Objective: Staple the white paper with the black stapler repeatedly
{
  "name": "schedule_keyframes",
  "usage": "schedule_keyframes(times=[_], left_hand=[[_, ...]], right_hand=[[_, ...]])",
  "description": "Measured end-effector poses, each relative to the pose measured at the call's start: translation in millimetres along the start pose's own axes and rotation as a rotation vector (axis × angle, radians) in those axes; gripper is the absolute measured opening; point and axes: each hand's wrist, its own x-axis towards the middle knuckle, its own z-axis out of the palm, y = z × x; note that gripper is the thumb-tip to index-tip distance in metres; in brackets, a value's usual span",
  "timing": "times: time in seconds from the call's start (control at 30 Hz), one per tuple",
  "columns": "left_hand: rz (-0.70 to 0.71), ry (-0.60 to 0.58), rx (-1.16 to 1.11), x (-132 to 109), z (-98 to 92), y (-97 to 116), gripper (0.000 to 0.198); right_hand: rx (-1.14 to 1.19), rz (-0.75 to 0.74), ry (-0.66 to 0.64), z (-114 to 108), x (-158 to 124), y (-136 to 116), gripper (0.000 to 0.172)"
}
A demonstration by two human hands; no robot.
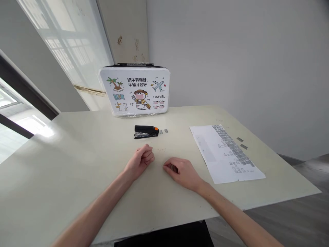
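My left hand [141, 160] rests on the table in a loose fist, just in front of the stapler, with nothing seen in it. To its right, my right hand [183, 172] lies with fingers curled and thumb against the fingertips; the hollow between them shows no object. A black stapler [146, 131] with an orange button lies on its side beyond my left hand. Two small grey staple strips [166, 130] sit by its right end. Right of my right hand is a printed white sheet [208, 151], with many grey strips in rows along its right side.
The pale table [77, 164] has its right edge sloping toward me. Two more grey strips [240, 139] lie beyond the sheet. A white cartoon-printed case [138, 91] in clear plastic stands at the back near the wall [231, 51]. A black seat-like surface [167, 236] shows below the front edge.
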Motion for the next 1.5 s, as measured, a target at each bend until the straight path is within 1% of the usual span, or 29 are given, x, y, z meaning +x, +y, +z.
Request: schedule_keyframes(times=[0.1, 0.23, 0.5, 1.0, 1.13, 1.27, 1.33, 1.4, 1.5], left_hand=[[0.017, -0.023, 0.053, 1, -1.6, -1, 0.056], [0.038, -0.028, 0.086, 1, -2.3, -2, 0.055], [0.038, -0.029, 0.078, 1, -0.6, -1, 0.054], [0.024, -0.032, 0.056, 1, -2.0, -2, 0.054], [0.020, -0.037, 0.054, 2, -3.9, -3, 0.052], [0.022, -0.032, 0.054, 2, -2.5, -3, 0.051], [0.023, -0.027, 0.055, 1, -1.4, -2, 0.051], [0.022, -0.021, 0.057, 1, -1.3, -2, 0.050], [0.013, -0.019, 0.061, 1, -3.0, -1, 0.047]], right_hand=[[0.005, -0.007, 0.008, -2, -3, 0, 0.015], [-0.020, -0.031, 0.012, 0, -2, 0, 0.015], [-0.024, -0.050, 0.015, 3, -3, 3, 0.016], [-0.030, -0.049, 0.016, 2, -4, 0, 0.016], [-0.025, -0.037, 0.008, 1, -3, 0, 0.019], [-0.027, -0.025, -0.007, 0, -2, -1, 0.018], [-0.029, -0.036, -0.030, -5, -3, -2, 0.018], [-0.037, -0.072, -0.073, -16, -7, -1, 0.020], [-0.113, -0.102, -0.106, -48, -16, 11, 0.029]])
